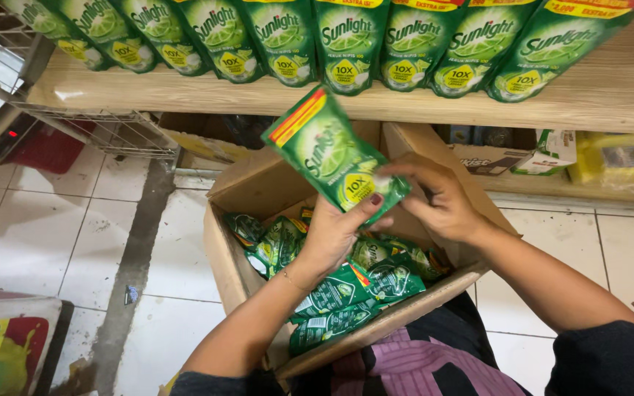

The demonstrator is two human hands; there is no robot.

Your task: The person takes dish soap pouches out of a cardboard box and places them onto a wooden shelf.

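Observation:
A green refill pouch (329,152) with a red and yellow corner stripe is held tilted above an open cardboard box (238,258). My left hand (332,235) grips the pouch's lower edge from underneath, thumb on its front. At the pouch's lower right corner, the fingers of my right hand (440,199) pinch it. Inside the box lie several more green pouches (346,290), partly hidden by my forearms.
A wooden shelf (185,92) above carries a row of several larger green pouches (346,40). Under it sit more cartons (493,155) and yellow packs (621,158). A wire rack (122,132) stands left over a white tiled floor (53,227).

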